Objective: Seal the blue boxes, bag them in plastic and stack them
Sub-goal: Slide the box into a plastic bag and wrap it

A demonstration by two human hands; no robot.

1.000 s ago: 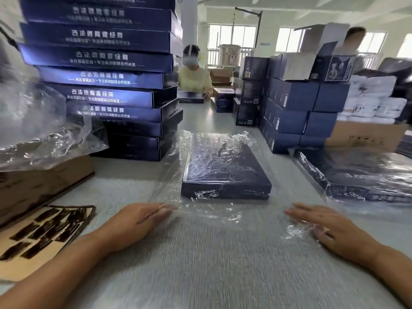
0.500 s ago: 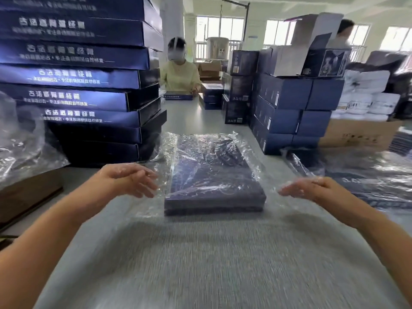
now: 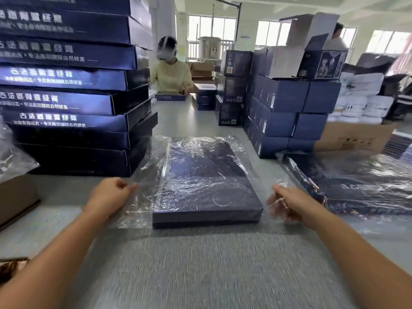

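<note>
The blue box point(image 3: 207, 181) lies flat on the desk point(image 3: 200, 268), squarely between the two hands, already inside its plastic bag point(image 3: 149, 172). The left hand point(image 3: 109, 197) has its fingers curled and pinches the loose film just outside the box's left edge. The right hand point(image 3: 287, 204) pinches the slack film just off the right edge, a strip of it draped over the knuckles. Both sit level with the box's near end, and neither is clearly closer than the other. The long axis runs straight away from the hands, with the short near end facing the person. That's the key: the spare plastic hangs off the two long sides, so my read is the next move folds or tugs it inward, each hand working its own flank. Beyond the left hand rises the stack of boxes point(image 3: 66, 103); past the right hand lies another bagged box point(image 3: 356, 188).
</note>
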